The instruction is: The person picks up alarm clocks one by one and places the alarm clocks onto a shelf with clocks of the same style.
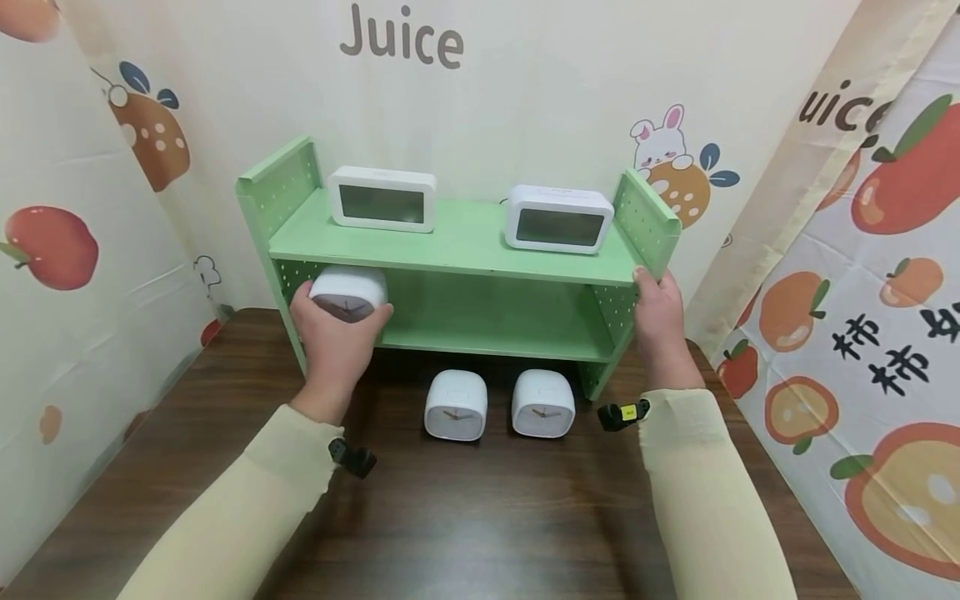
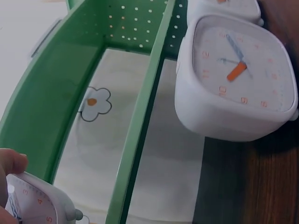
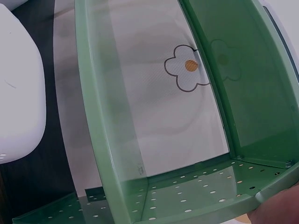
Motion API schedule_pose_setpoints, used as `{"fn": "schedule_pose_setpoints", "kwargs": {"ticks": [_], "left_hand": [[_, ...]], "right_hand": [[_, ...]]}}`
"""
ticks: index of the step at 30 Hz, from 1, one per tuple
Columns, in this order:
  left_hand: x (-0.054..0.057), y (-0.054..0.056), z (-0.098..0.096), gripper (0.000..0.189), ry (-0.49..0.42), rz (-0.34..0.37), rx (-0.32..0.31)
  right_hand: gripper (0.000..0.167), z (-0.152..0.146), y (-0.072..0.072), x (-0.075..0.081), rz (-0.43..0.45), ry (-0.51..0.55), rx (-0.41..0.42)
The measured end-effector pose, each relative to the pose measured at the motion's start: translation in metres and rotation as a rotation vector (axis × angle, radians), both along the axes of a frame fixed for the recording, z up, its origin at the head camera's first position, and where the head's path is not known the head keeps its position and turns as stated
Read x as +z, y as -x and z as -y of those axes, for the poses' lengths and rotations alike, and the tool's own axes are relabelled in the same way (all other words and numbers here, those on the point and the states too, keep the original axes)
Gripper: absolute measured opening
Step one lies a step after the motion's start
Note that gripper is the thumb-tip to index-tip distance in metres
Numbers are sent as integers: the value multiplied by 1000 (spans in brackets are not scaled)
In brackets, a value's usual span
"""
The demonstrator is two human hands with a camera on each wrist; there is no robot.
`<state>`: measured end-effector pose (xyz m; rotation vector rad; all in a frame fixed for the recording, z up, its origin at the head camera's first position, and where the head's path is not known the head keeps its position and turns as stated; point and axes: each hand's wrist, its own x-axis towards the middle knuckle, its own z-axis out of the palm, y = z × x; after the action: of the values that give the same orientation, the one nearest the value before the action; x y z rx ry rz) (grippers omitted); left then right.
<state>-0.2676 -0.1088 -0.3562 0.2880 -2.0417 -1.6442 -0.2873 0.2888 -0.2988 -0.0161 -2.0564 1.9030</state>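
Note:
My left hand [image 1: 333,343] grips a small white analog alarm clock [image 1: 349,285] at the left end of the green shelf's [image 1: 472,260] lower level. Its thumb and fingers lie on opposite sides of the clock. In the left wrist view, part of this clock [image 2: 39,201] shows at the lower left corner, beside a few fingers [image 2: 9,163]. With my right hand [image 1: 660,321] I hold the front edge of the shelf's right side panel [image 1: 651,218]. Only a bit of that hand [image 3: 279,207] appears in the right wrist view.
Two white analog clocks [image 1: 456,406] [image 1: 543,404] stand on the dark wooden table [image 1: 480,525] before the shelf. Two white digital clocks, left [image 1: 382,200] and right [image 1: 559,220], sit on the top level. A fruit-print curtain [image 1: 525,92] hangs behind and at both sides.

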Motion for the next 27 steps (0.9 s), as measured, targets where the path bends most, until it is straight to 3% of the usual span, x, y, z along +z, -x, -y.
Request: {"fn": "schedule_pose_setpoints", "kwargs": {"ticks": [6,16,27], "left_hand": [[-3,12,-1,113,26,13,12],[-12,15,0,114,26,64,12],[-15,23,-2,115,25,62,-7]], "right_hand": [[52,0,1,-1,5,-4,1],[52,1,2,-1,16,-26,2],[53,-1,-2,3,40,-13,-23]]}}
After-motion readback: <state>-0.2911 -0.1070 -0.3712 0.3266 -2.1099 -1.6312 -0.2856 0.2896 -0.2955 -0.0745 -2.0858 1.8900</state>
